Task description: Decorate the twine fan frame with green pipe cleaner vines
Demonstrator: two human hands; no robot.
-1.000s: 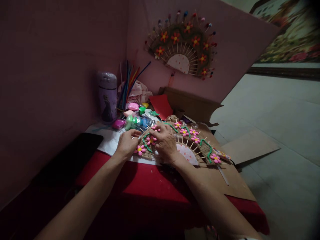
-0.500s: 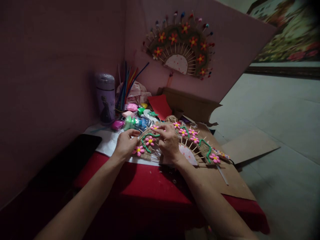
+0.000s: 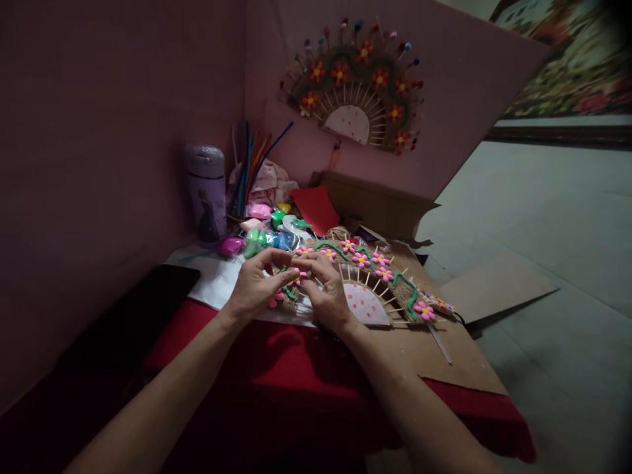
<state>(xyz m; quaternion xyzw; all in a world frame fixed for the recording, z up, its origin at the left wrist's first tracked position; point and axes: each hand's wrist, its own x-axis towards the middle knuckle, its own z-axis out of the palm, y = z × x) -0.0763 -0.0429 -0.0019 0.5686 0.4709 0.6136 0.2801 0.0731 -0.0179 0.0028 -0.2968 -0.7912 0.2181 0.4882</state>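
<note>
A half-round craft fan [image 3: 364, 304] of twine, sticks, pink clay flowers and green wavy strips lies on the table. Over its left part, my left hand [image 3: 255, 286] is curled with thumb and index finger brought toward my right hand. My right hand [image 3: 323, 289] is also curled, its fingertips meeting those of the left above a pink flower. Whatever is between the fingertips is too small to make out. The dotted white half-circle of the fan shows to the right of my right hand.
A purple bottle [image 3: 206, 194] stands at the back left, beside pipe cleaners [image 3: 254, 168] and bagged clay [image 3: 232, 247]. Red paper [image 3: 316, 209] and a ball of twine [image 3: 338, 233] lie behind the fan. Cardboard [image 3: 459, 359] lies under its right side. A similar fan [image 3: 348, 124] hangs on the wall.
My right hand has moved left and down off the fan's upper middle, uncovering flowers and a green strip. My left hand has shifted slightly right, and the fingertips now meet.
</note>
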